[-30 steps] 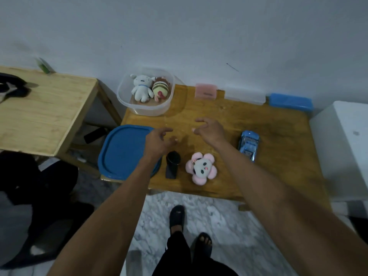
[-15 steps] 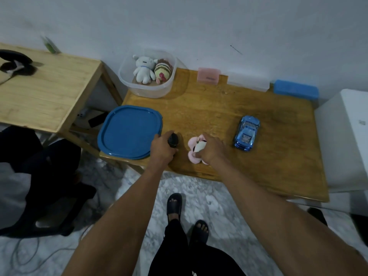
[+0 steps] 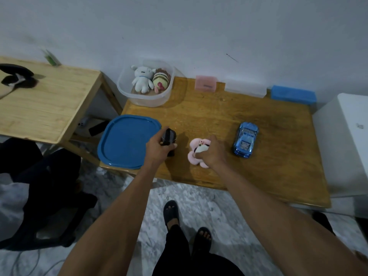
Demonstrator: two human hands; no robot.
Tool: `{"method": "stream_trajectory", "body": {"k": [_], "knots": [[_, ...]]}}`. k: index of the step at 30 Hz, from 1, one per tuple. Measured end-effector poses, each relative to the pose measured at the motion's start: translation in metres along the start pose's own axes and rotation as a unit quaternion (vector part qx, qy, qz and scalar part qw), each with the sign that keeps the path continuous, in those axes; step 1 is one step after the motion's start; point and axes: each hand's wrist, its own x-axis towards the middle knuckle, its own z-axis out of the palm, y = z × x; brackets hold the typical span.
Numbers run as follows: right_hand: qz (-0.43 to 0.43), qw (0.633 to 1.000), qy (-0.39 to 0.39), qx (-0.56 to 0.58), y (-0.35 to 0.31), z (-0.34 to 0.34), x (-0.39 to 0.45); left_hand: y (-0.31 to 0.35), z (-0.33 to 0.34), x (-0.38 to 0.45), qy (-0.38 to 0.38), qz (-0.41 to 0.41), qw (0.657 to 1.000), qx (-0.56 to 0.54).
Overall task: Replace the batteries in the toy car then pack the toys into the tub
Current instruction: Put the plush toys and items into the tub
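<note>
Toy car (image 3: 246, 139): blue, on the brown table (image 3: 249, 176), right of both hands, untouched. Long axis nearly front-to-back on the tabletop, tilted slightly; which end is the nose cannot be told for sure.

Right hand (image 3: 213, 153): fingers curled down over a pink flower-shaped plush (image 3: 196, 154), gripping it against the tabletop; white face patch showing between thumb and fingers, pink petals sticking out on the left and near sides.

Left hand (image 3: 157, 149): fingers and thumb wrapped round a small dark cylindrical object (image 3: 168, 137), held just above or on the table, beside the right edge of the blue lid (image 3: 123, 142). Contact with the table unclear.

Outward from the hands: blue lid lying flat at the table's near left corner, overhanging the edge a little. Clear tub (image 3: 145, 96) at the far left corner, holding a white plush (image 3: 141, 78) and a striped brown plush (image 3: 161, 79) side by side. Pink box (image 3: 205, 85), translucent box (image 3: 245, 89) and blue box (image 3: 293, 94) lined along the far edge against the wall.

Open room: bare wood between hands and tub, and between plush and car; broad bare strip near the front edge to the right of the car. White cabinet (image 3: 342, 144) close against the table's right edge. Lighter wooden table (image 3: 39, 108) on the left, apart by a gap. Marble-patterned floor (image 3: 199, 200) below, feet in dark sandals near the front edge.
</note>
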Motion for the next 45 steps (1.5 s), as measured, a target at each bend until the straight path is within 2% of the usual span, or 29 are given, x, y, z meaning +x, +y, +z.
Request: {"method": "stream_trajectory", "body": {"k": [4, 7, 10, 16, 19, 23, 30, 34, 38, 45], "knots": [[-0.061, 0.989, 0.012, 0.137, -0.032, -0.008, 0.005, 0.016, -0.017, 0.015, 0.016, 0.019, 0.997, -0.068], [-0.102, 0.972, 0.04, 0.208, -0.071, -0.013, 0.017, 0.03, -0.039, 0.033, 0.028, 0.041, 0.994, -0.099], [-0.132, 0.958, 0.037, 0.254, -0.111, -0.016, 0.036, 0.045, -0.067, 0.055, 0.041, 0.07, 0.989, -0.121], [-0.117, 0.94, -0.012, 0.319, -0.185, -0.009, 0.081, 0.062, -0.125, 0.122, 0.057, 0.09, 0.986, -0.127], [-0.097, 0.932, -0.029, 0.348, -0.214, 0.0, 0.105, 0.06, -0.146, 0.157, 0.04, 0.081, 0.987, -0.132], [-0.117, 0.94, -0.012, 0.32, -0.234, 0.017, 0.137, 0.057, -0.156, 0.202, -0.012, 0.051, 0.989, -0.136], [-0.115, 0.962, -0.008, 0.249, -0.242, 0.042, 0.175, 0.037, -0.158, 0.274, -0.05, 0.036, 0.998, -0.007], [-0.108, 0.98, 0.0, 0.167, -0.25, 0.063, 0.19, 0.029, -0.152, 0.298, -0.058, 0.003, 0.996, 0.072], [-0.101, 0.99, -0.005, 0.1, -0.255, 0.074, 0.198, 0.033, -0.147, 0.306, -0.071, -0.031, 0.99, 0.12], [-0.077, 0.996, 0.004, 0.044, -0.259, 0.077, 0.207, 0.035, -0.14, 0.298, -0.068, -0.006, 0.986, 0.153]]}}
